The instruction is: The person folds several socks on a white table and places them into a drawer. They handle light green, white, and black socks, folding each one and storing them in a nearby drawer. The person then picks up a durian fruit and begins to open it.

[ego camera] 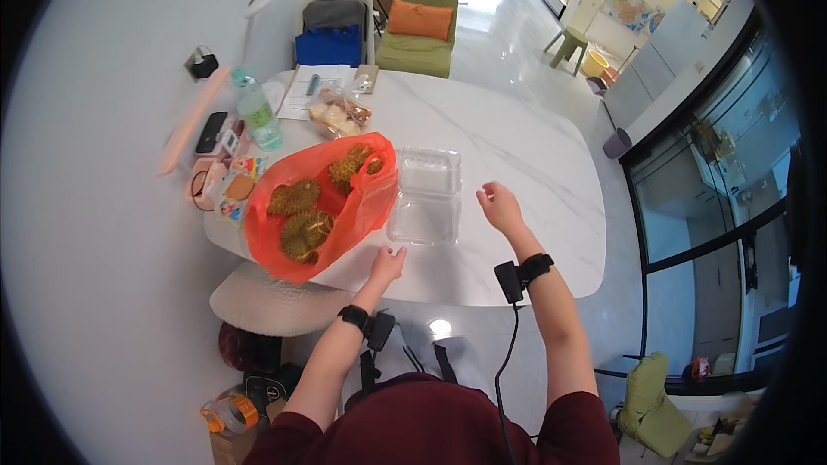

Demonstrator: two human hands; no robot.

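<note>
A clear plastic clamshell container [426, 218] lies unfolded on the white marble-patterned table [530, 135], its two halves flat and end to end. My left hand [387, 265] is just below the container's lower left corner, fingers apart and holding nothing. To the container's right, my right hand [501, 206] hovers with loosely bent fingers and nothing visible in it. Left of the container sits a red plastic bag [368, 210] with its mouth spread wide. Inside it are spiky durians [294, 197], partly hidden by the bag's folds.
Behind the bag are a knotted clear bag of food [339, 113], a green-labelled plastic bottle [258, 113] and papers [297, 90]. Snack packets [239, 187] and a pink desk lamp [194, 123] line the left edge. A fluffy stool [278, 300] sits below the table's front left edge.
</note>
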